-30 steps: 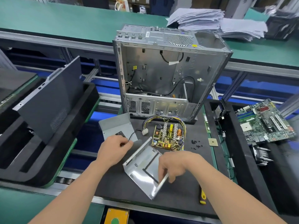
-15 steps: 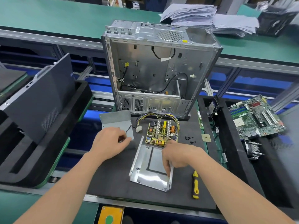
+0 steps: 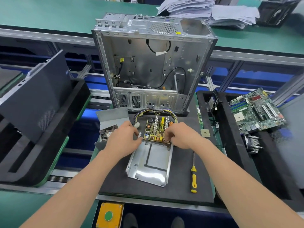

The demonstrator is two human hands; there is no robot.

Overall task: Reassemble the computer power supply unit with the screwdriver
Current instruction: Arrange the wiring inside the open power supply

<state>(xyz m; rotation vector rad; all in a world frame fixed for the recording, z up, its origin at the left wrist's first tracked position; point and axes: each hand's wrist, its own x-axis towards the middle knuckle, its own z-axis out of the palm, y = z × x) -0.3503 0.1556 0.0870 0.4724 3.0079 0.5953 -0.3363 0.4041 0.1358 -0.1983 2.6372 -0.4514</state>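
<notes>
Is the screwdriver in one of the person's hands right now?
No, the screwdriver lies on the black mat, apart from both the left hand and the right hand, which are up at the circuit board.

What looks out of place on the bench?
No visible damage. A bare chip lies loose at the mat's right edge, and the motherboard sits tilted across the black tray. The circuit board isn't seated in its metal housing.

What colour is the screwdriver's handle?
Yellow with black, on the screwdriver lying right of the casing; the head view shows it.
</notes>
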